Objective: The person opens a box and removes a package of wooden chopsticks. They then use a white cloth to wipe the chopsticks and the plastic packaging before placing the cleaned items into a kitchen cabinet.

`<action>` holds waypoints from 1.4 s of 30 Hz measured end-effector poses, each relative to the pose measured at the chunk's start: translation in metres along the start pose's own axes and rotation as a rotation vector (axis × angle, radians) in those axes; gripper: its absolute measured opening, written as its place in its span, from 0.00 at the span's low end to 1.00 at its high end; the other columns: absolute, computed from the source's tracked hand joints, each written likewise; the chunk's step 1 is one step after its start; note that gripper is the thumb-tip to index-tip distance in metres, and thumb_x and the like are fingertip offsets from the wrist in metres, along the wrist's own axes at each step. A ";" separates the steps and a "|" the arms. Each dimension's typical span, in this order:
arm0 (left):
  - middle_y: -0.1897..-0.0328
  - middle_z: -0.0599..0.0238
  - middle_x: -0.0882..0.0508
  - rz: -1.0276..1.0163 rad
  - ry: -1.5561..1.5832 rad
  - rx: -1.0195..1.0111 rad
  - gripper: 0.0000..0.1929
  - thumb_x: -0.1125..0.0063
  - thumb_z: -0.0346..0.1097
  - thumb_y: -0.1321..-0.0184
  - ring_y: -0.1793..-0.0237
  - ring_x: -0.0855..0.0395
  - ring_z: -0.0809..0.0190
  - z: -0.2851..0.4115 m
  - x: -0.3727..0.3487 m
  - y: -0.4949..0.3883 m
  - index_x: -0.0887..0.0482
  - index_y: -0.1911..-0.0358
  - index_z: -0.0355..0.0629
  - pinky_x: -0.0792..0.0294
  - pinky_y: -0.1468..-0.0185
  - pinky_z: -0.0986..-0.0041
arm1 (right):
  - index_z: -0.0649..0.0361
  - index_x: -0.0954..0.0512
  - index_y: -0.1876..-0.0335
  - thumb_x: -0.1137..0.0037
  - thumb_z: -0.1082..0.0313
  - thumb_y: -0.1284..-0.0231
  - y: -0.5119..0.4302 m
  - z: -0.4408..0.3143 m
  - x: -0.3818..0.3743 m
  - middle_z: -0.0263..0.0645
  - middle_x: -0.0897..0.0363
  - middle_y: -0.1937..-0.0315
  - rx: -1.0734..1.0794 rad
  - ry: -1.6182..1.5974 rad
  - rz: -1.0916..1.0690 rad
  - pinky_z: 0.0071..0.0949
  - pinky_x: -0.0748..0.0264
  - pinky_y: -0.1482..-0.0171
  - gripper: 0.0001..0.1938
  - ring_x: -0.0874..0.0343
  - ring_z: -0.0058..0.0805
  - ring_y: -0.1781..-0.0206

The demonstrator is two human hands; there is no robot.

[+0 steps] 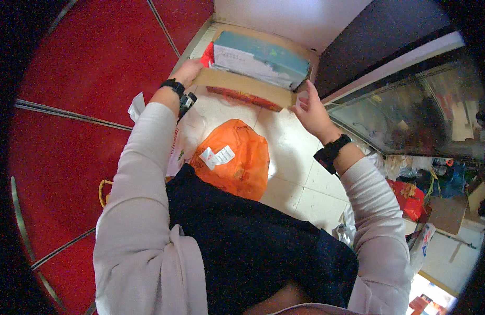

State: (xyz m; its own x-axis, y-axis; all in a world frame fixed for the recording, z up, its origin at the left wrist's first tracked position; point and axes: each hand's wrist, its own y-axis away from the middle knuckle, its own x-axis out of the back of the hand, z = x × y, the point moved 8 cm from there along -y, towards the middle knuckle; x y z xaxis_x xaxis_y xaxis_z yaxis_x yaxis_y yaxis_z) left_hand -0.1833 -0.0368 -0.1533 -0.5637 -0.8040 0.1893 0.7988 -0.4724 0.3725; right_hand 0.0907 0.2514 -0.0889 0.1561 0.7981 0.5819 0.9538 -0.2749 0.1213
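A shallow open cardboard box stands near the wall before me, its front side facing me. My left hand grips its left front corner. At the right front corner is my right hand, thumb and curled fingers against the cardboard with the index finger stretched upward. Inside the box lies a teal and white carton bearing writing, with a red item at its left end. A red flat package shows on the floor under the box's front edge.
An orange plastic bag with a white label sits on the tiled floor by my knees. Beside it is a whitish plastic bag. Red cabinet panels line the left; a glass-fronted panel stands at right, with a red bag beyond.
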 end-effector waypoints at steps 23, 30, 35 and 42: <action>0.36 0.42 0.20 0.114 -1.241 -0.258 0.41 0.24 0.52 0.51 0.37 0.21 0.43 0.052 0.082 0.105 0.24 0.34 0.41 0.31 0.32 0.61 | 0.62 0.23 0.48 0.45 0.54 0.32 0.055 0.112 -0.123 0.56 0.16 0.54 -0.038 0.104 -0.154 0.45 0.21 0.47 0.19 0.16 0.54 0.49; 0.47 0.41 0.14 0.202 -1.146 0.167 0.44 0.22 0.60 0.58 0.47 0.15 0.43 0.033 0.102 0.213 0.19 0.42 0.32 0.24 0.43 0.60 | 0.61 0.19 0.46 0.41 0.61 0.34 0.067 0.161 -0.096 0.46 0.13 0.52 0.012 0.167 -0.600 0.36 0.21 0.47 0.16 0.14 0.40 0.50; 0.54 0.44 0.12 0.064 -1.238 0.239 0.35 0.25 0.63 0.56 0.52 0.13 0.45 0.010 0.057 0.221 0.12 0.56 0.35 0.23 0.48 0.59 | 0.61 0.19 0.47 0.39 0.67 0.37 0.114 0.162 -0.099 0.44 0.13 0.52 -0.153 0.112 -0.704 0.35 0.20 0.48 0.15 0.15 0.36 0.51; 0.52 0.41 0.13 0.126 -1.330 0.173 0.31 0.27 0.56 0.50 0.49 0.15 0.42 -0.001 0.055 0.176 0.14 0.54 0.32 0.24 0.45 0.57 | 0.60 0.19 0.45 0.36 0.72 0.41 0.146 0.162 -0.085 0.37 0.13 0.50 -0.234 -0.305 -0.811 0.31 0.21 0.45 0.17 0.16 0.27 0.49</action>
State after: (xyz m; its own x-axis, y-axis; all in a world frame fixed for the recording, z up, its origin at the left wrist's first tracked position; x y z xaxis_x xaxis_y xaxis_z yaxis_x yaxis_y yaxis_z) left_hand -0.0738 -0.1643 -0.0782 -0.3422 0.1660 0.9248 0.8791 -0.2910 0.3775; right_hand 0.2578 0.2297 -0.2508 -0.4497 0.8931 0.0110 0.7289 0.3598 0.5825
